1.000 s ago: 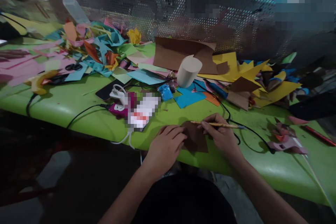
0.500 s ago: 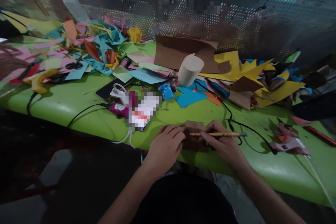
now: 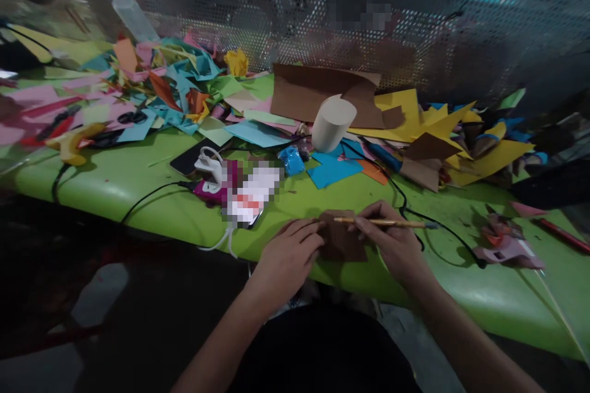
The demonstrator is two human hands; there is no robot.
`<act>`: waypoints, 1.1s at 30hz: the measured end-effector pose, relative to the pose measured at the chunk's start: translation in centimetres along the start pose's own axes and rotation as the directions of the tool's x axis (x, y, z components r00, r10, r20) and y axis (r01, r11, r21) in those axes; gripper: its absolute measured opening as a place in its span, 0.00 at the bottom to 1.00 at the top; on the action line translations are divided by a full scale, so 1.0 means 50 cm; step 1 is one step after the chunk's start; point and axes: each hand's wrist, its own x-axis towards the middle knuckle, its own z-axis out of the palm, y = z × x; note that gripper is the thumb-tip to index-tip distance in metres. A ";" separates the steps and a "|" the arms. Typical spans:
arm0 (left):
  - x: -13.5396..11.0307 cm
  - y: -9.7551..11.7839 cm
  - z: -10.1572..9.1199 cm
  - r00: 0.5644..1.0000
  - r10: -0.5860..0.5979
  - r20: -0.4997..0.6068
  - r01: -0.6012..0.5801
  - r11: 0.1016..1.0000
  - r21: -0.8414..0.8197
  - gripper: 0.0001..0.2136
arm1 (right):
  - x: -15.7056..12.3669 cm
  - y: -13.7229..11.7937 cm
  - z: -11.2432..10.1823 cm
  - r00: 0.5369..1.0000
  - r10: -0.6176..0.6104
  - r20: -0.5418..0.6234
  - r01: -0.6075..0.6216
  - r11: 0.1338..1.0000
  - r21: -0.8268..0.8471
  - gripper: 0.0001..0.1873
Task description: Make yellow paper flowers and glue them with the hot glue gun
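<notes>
My right hand (image 3: 387, 233) is closed round a wooden pencil (image 3: 405, 223), which lies nearly level with its blunt grey-blue end to the right. The pencil's other end is over the top part of a small piece of brown cardboard (image 3: 343, 245) at the table's near edge. At the cardboard's left side, my left hand (image 3: 295, 252) presses on it with fingers together and slightly bent. Its fingertips partly cover that edge. Any marks on the cardboard are too dim to make out.
Ahead on the green table (image 3: 152, 196) stand a white paper roll (image 3: 332, 126) and brown paper (image 3: 318, 95). A phone (image 3: 255, 193) and a magenta power strip (image 3: 214, 187) lie left. Cables run to a pink glue gun (image 3: 511, 252) at right. Coloured scraps (image 3: 184, 73) are heaped behind.
My right hand and the pencil have moved slightly up, toward the cardboard's far edge. My left hand stays on the cardboard. At far left, another person's hand has mostly gone from view.
</notes>
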 end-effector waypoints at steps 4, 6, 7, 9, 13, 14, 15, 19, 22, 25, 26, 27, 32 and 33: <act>0.000 -0.003 0.002 1.000 0.000 0.000 0.000 1.000 -0.002 0.09 | 0.034 0.019 0.009 0.999 -0.047 -0.014 0.047 0.999 -0.007 0.14; 0.000 -0.004 0.002 1.000 0.004 0.001 -0.004 1.000 -0.003 0.10 | 0.038 0.025 0.012 0.998 -0.066 -0.016 0.065 0.998 -0.025 0.14; 0.000 -0.005 0.003 1.000 0.004 0.002 -0.004 1.000 -0.003 0.10 | 0.038 0.027 0.013 0.997 -0.074 -0.017 0.074 0.997 -0.039 0.14; -0.001 -0.005 0.004 1.000 0.005 -0.002 -0.005 1.000 -0.004 0.10 | 0.037 0.028 0.013 0.996 -0.083 -0.014 0.082 0.994 -0.071 0.13; -0.002 -0.004 0.005 1.000 0.004 -0.001 -0.004 1.000 -0.002 0.09 | 0.031 0.022 0.009 0.997 -0.076 0.011 0.076 0.990 -0.121 0.13; -0.002 -0.004 0.005 1.000 0.001 0.004 -0.001 1.000 0.001 0.09 | 0.026 0.018 0.008 0.997 -0.071 0.027 0.074 0.989 -0.131 0.13; -0.002 -0.004 0.005 1.000 -0.003 0.011 0.003 1.000 0.003 0.09 | 0.019 0.013 0.007 0.997 -0.062 0.047 0.068 0.988 -0.138 0.13; -0.002 -0.004 0.006 1.000 -0.017 0.022 0.017 1.000 0.000 0.11 | -0.025 -0.007 0.006 0.992 0.011 0.129 0.008 0.990 -0.141 0.12; -0.002 -0.004 0.005 1.000 -0.018 0.015 0.018 1.000 -0.022 0.11 | -0.062 -0.016 0.005 0.988 0.021 0.154 0.003 0.988 -0.151 0.11; -0.001 -0.002 0.002 1.000 -0.015 0.018 0.015 0.999 -0.034 0.10 | -0.078 -0.015 0.003 0.984 0.028 0.174 -0.004 0.991 -0.135 0.11; -0.001 -0.002 0.001 1.000 -0.015 0.021 0.015 0.999 -0.032 0.11 | -0.076 -0.013 0.002 0.984 0.034 0.172 -0.014 0.993 -0.115 0.11; 0.000 -0.001 0.000 1.000 -0.014 0.024 0.014 1.000 -0.027 0.12 | -0.069 -0.009 0.001 0.987 0.038 0.159 -0.025 0.996 -0.086 0.11; -0.001 -0.001 0.004 1.000 -0.011 0.008 0.011 1.000 -0.003 0.09 | -0.001 0.009 0.010 0.999 0.013 0.031 -0.013 1.000 0.024 0.15; -0.001 -0.002 0.005 1.000 -0.008 -0.004 0.008 1.000 0.000 0.08 | 0.013 0.011 0.013 1.000 -0.010 0.013 0.010 1.000 0.016 0.15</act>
